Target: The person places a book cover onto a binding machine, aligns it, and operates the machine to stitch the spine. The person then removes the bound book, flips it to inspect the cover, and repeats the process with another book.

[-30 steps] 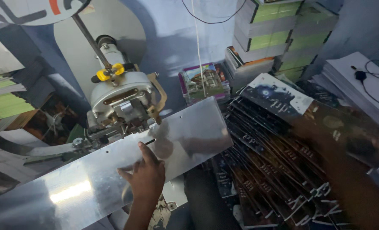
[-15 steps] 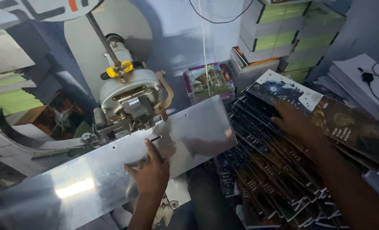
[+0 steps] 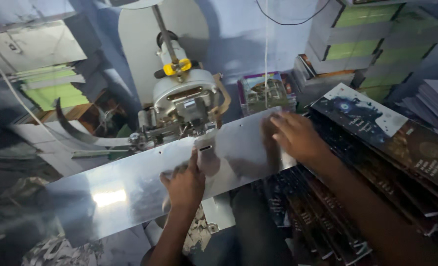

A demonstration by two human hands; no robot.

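Under both palms, the shiny metal plate (image 3: 130, 192) is lying flat. Left hand (image 3: 184, 184) is resting on it — forefinger extended toward the stitching head (image 3: 187, 106). Right hand (image 3: 295, 138) is pressing down, fingers spread — dark booklets (image 3: 356, 118) just beyond them.

Shiny metal plate (image 3: 130, 192); long, tilted, below stitcher head (image 3: 187, 106)

Both hands rest on a metal plate (image 3: 130, 192), the left hand (image 3: 184, 184) before a stitching machine (image 3: 184, 106) and the right hand (image 3: 295, 138) to its right. Booklets (image 3: 376, 128) lie fanned right of the plate, with paper stacks (image 3: 366, 44) behind them.
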